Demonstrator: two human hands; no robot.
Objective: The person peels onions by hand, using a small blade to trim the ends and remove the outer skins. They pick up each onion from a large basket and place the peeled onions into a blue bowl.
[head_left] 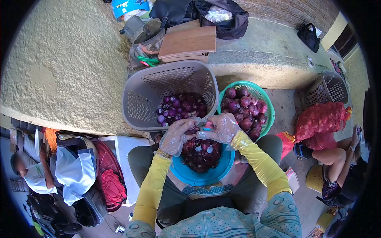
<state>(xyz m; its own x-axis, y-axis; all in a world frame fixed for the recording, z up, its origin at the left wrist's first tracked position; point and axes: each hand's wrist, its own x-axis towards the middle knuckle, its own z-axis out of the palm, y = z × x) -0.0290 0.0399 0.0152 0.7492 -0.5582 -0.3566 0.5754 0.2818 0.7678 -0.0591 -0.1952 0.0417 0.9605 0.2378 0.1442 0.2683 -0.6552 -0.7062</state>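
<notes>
Head view, largest to smallest. A grey perforated plastic laundry basket stands on the ground against a low yellow plastered ledge; its floor holds a shallow layer of glossy peeled purple onions, too many and too overlapped to count. Just beside it, touching its right wall, a green plastic colander basket is heaped with duller unpeeled red onions, roughly fifteen visible. A red mesh sack of onions lies farther right, near a second person's bare leg. One round blue plastic basin rests on the wearer's lap and is filled with dark purple onion skins.

Above that basin, both hands wear clear plastic gloves over yellow sleeves. The left hand curls its fingers around a single small red onion, mostly hidden; the right hand is closed on a small blue-handled tool, probably a peeling knife, with its working end against the onion.

Handling, as a judgement: the onion is light, firm and round. Its papery outer skin is brittle and tears off readily, while the peeled surface beneath is smooth and likely slippery under plastic gloves. A cupped grip around the widest part, leaving root and tip exposed, seems most secure.

Counts: three baskets including a second grey basket, one basin, one sack.
</notes>
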